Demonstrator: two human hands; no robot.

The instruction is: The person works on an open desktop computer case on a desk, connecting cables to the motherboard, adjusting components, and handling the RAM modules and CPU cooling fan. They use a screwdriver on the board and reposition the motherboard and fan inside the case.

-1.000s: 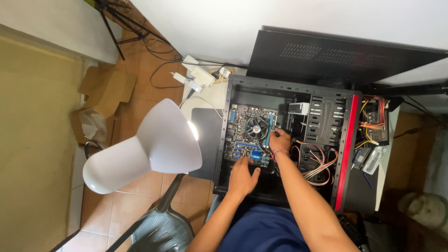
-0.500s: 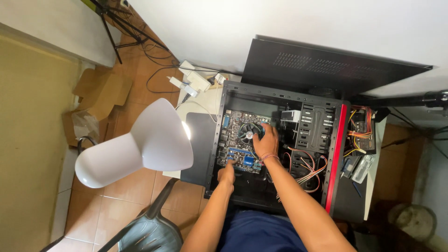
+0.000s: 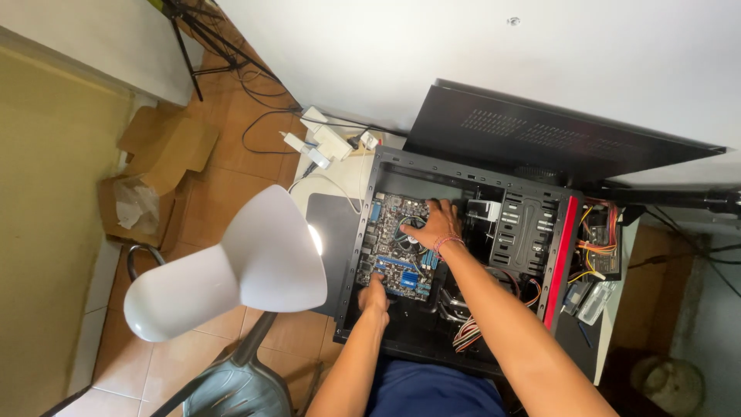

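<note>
Pressing our right hand (image 3: 432, 228) flat, fingers spread, and left hand (image 3: 376, 295) curled onto the circuit board (image 3: 394, 243), we risk flexing it or snagging loose wires (image 3: 471, 328).

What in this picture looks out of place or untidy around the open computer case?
Loose wire bundles spill across the floor of the open computer case instead of being tied back. The black side panel is off and leans against the wall. On the floor, a torn cardboard box lies open. Both hands, left hand and right hand, rest on the motherboard.
</note>
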